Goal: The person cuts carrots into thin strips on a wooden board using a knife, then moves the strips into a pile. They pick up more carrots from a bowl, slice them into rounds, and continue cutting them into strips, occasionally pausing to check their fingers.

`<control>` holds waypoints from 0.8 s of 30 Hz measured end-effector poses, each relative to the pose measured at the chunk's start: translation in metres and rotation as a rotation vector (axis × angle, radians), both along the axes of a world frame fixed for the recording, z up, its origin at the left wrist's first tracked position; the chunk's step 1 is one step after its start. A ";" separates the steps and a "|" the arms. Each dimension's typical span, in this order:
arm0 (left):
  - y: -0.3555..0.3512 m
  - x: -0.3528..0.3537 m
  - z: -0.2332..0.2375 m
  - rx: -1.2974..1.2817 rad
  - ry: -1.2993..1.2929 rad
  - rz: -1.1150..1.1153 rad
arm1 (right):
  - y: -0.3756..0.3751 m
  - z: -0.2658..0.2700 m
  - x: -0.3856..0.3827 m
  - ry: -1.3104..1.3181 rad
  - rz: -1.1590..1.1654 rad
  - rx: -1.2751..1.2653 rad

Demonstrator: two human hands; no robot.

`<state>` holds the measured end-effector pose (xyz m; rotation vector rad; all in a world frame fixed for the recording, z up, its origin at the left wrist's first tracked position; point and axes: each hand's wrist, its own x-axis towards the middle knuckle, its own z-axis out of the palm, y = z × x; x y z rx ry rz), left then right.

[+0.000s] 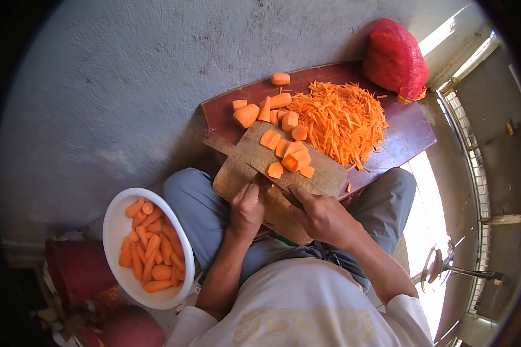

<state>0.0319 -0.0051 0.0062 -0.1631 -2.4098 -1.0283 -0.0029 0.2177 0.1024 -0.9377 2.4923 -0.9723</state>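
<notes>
My right hand (324, 217) is closed around the handle of a knife (274, 183), whose dark blade points up and left across the wooden cutting board (228, 173). My left hand (246, 207) is curled shut at the board's near left, its fingertips close to the blade. Whatever lies between those fingers is hidden. Several cut carrot pieces (296, 157) lie on the board just beyond the blade. Past them, on a dark red tabletop (408, 130), rest a heap of carrot strips (341, 121) and more peeled carrot chunks (246, 115).
A white basin (111, 231) of peeled carrots stands at my left, beside my knee. The red mesh sack (395, 58) sits at the table's far right corner. A grey wall (139, 75) rises behind the table. Dark red containers (78, 272) are at lower left.
</notes>
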 end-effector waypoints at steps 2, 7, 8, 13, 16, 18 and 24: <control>0.000 -0.002 -0.001 -0.005 0.070 -0.014 | -0.002 0.000 0.002 0.002 -0.006 0.030; 0.006 -0.005 -0.004 -0.028 0.008 0.001 | 0.001 -0.020 -0.005 -0.009 -0.009 -0.015; 0.007 -0.008 -0.005 -0.021 0.040 -0.001 | 0.006 -0.027 -0.010 -0.016 -0.016 -0.090; 0.008 -0.010 0.001 0.004 0.005 -0.033 | 0.013 -0.013 -0.011 -0.097 -0.098 -0.193; 0.010 -0.012 0.004 0.073 -0.058 -0.058 | 0.021 -0.008 -0.014 -0.065 -0.184 -0.310; 0.011 -0.017 0.005 0.089 -0.104 -0.066 | 0.036 -0.024 -0.025 0.040 -0.194 -0.447; 0.013 -0.032 -0.001 -0.002 -0.179 -0.116 | 0.080 -0.011 -0.008 -0.581 -0.570 -0.735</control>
